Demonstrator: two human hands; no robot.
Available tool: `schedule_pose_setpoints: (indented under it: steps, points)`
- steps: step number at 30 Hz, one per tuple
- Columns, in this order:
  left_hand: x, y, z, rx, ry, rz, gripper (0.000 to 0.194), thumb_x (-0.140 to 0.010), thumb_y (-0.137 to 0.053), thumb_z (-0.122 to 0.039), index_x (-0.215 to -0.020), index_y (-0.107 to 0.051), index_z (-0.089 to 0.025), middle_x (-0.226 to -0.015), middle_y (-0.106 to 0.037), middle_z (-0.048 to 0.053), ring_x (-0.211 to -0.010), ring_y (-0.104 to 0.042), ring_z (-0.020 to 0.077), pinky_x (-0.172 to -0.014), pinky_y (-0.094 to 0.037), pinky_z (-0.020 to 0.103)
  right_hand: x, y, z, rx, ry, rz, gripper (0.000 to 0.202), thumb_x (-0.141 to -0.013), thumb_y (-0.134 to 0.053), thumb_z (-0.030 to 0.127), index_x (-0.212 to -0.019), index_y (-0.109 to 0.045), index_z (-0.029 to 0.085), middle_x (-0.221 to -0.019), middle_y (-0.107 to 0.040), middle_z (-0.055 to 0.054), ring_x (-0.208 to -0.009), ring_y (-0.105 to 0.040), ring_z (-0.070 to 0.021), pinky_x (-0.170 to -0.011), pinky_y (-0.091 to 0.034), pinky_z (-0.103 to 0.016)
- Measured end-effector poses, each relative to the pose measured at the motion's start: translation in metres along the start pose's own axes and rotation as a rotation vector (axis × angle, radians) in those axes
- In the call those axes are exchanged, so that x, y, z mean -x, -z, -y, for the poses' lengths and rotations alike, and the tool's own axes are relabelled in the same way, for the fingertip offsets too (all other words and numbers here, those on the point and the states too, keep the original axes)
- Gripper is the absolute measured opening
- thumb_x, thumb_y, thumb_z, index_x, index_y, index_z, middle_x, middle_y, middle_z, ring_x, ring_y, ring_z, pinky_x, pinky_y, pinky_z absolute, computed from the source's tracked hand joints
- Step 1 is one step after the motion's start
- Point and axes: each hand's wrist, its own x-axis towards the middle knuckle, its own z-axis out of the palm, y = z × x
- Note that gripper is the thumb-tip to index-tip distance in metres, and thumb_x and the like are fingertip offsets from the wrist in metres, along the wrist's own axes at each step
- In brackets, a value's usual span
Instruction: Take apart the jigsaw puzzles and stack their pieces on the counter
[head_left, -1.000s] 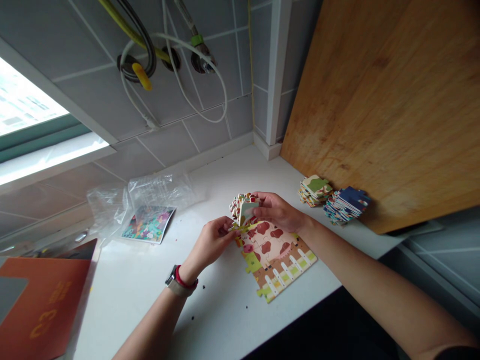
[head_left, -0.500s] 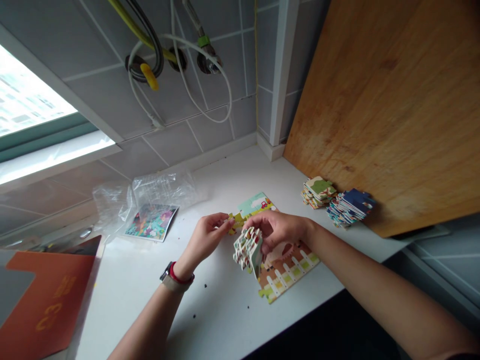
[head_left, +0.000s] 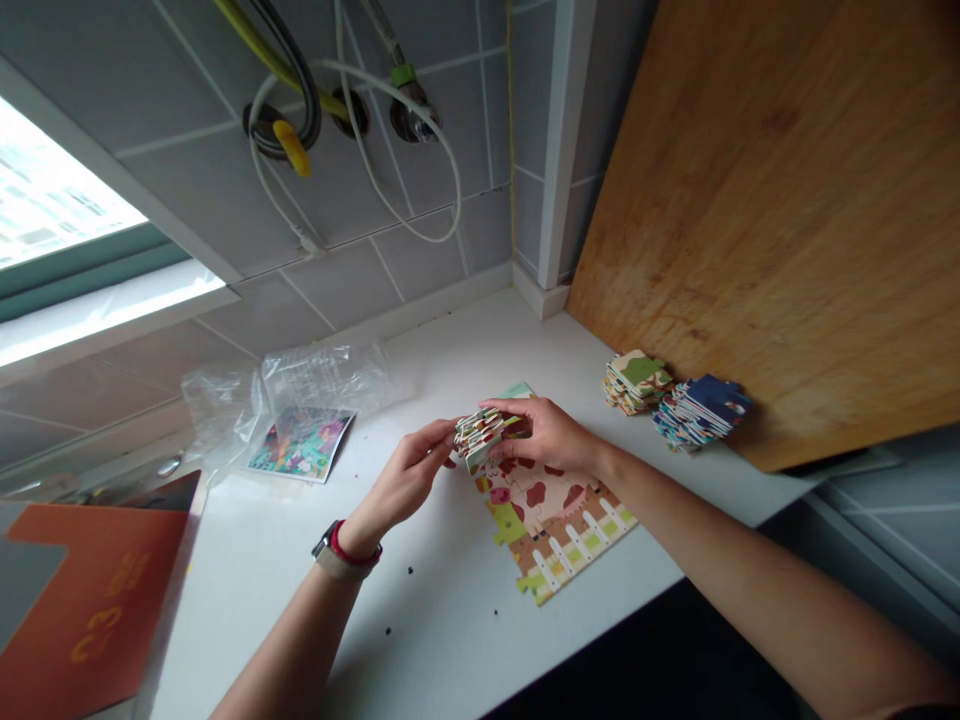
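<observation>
My right hand (head_left: 551,437) is closed round a stack of jigsaw puzzle pieces (head_left: 481,432), its edges facing left. At the left end of that stack are the bent, closed fingers of my left hand (head_left: 411,472); the stack hides part of the fingertips, so I cannot make out what they pinch. Below both hands lies a partly joined jigsaw puzzle (head_left: 555,500) with a spotted cow, brown ground and a white fence. Its upper part is largely covered by the stack and my right hand.
Two more piles of puzzle pieces, a green-topped pile (head_left: 636,382) and a dark blue pile (head_left: 701,412), stand by a wooden board (head_left: 765,220). A picture card (head_left: 304,443) and clear plastic bag (head_left: 322,378) lie left on the white counter (head_left: 442,620). An orange folder-like item (head_left: 90,600) is farther left.
My right hand has lifted and turned the stack up and left, to my left fingertips. More of the puzzle's cow and left edge shows. My left hand has hardly moved.
</observation>
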Motion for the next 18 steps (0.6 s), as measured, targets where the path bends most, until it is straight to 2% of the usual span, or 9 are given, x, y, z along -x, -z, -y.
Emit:
schedule_pose_setpoints:
  steps: [2,5,7,10,12,15,18]
  points:
    - [0.000,0.001,0.001,0.117,0.048,0.017,0.044,-0.095,-0.057,-0.045,-0.130,-0.069,-0.020,-0.119,-0.073,0.011,-0.099,-0.068,0.0250,-0.086,-0.059,0.039,0.000,0.001,0.001,-0.025,-0.024,0.034,0.061,-0.072,-0.086,0.037,-0.127,-0.068,0.019,-0.113,-0.074,-0.008,-0.102,-0.071,-0.0245,-0.096,-0.057,-0.039]
    - [-0.001,0.002,0.002,0.306,0.093,0.015,0.053,-0.092,-0.062,-0.041,-0.140,-0.059,-0.018,-0.124,-0.071,0.014,-0.106,-0.068,0.0272,-0.094,-0.056,0.043,-0.001,0.002,0.001,-0.035,-0.011,-0.025,0.057,-0.069,-0.088,0.035,-0.120,-0.070,0.018,-0.113,-0.074,-0.008,-0.102,-0.071,-0.0240,-0.093,-0.057,-0.035]
    - [-0.001,0.002,0.003,0.312,0.081,-0.024,0.054,-0.092,-0.062,-0.038,-0.142,-0.055,-0.019,-0.126,-0.070,0.015,-0.111,-0.068,0.0281,-0.096,-0.055,0.045,-0.002,0.003,0.002,-0.100,-0.025,-0.066,0.059,-0.067,-0.090,0.034,-0.119,-0.069,0.017,-0.112,-0.074,-0.009,-0.101,-0.072,-0.0239,-0.093,-0.057,-0.036]
    - [0.002,-0.002,0.001,0.003,0.050,-0.100,0.038,-0.093,-0.058,-0.037,-0.126,-0.063,-0.020,-0.121,-0.070,0.014,-0.108,-0.067,0.0274,-0.089,-0.056,0.043,-0.001,0.006,0.006,-0.271,-0.095,-0.085,0.057,-0.069,-0.090,0.034,-0.118,-0.068,0.017,-0.111,-0.075,-0.009,-0.101,-0.072,-0.0231,-0.094,-0.057,-0.037]
    - [0.007,-0.010,0.001,-0.297,0.014,-0.071,0.032,-0.090,-0.062,-0.040,-0.116,-0.067,-0.021,-0.116,-0.068,0.012,-0.104,-0.065,0.0278,-0.085,-0.056,0.043,0.000,0.009,0.011,-0.403,-0.168,-0.047,0.052,-0.072,-0.088,0.034,-0.117,-0.068,0.018,-0.111,-0.075,-0.009,-0.099,-0.073,-0.0218,-0.091,-0.059,-0.036]
    - [0.018,-0.028,0.002,-0.636,-0.086,-0.052,0.044,-0.079,-0.077,-0.045,-0.116,-0.067,-0.023,-0.116,-0.064,0.011,-0.105,-0.060,0.0320,-0.089,-0.054,0.049,0.004,0.014,0.017,-0.537,-0.281,0.092,0.049,-0.073,-0.088,0.032,-0.116,-0.068,0.017,-0.108,-0.075,-0.009,-0.087,-0.074,-0.0180,-0.076,-0.061,-0.028]
    - [0.023,-0.045,0.004,-0.782,-0.128,-0.099,0.046,-0.074,-0.083,-0.040,-0.113,-0.067,-0.024,-0.117,-0.061,0.012,-0.105,-0.057,0.0332,-0.089,-0.052,0.050,0.008,0.017,0.016,-0.584,-0.333,0.288,0.053,-0.068,-0.091,0.027,-0.114,-0.069,0.014,-0.101,-0.076,-0.008,-0.082,-0.074,-0.0162,-0.071,-0.060,-0.023]
